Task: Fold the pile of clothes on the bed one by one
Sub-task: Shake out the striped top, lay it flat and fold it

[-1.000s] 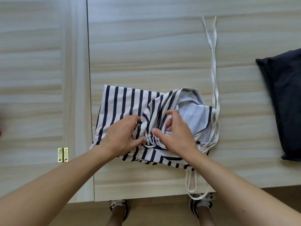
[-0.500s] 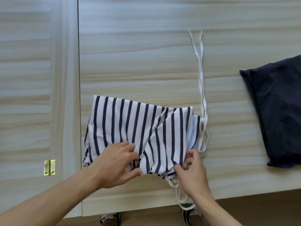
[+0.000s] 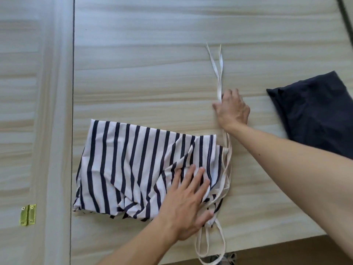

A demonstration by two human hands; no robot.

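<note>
Two garments lay on the pale wooden surface (image 3: 152,64): a folded navy-and-white striped garment (image 3: 133,165) near the front edge, and a dark garment (image 3: 321,115) well apart to its right. On the striped garment's near right part the left hand (image 3: 187,203) rested flat, fingers straight and spread, pressing the cloth; just beyond the far right corner the right hand (image 3: 232,109) had its fingers curled round the white straps (image 3: 219,73), which ran on past it and also looped off the front edge. One brass hinge (image 3: 28,215) sat on the panel to the left.
</note>
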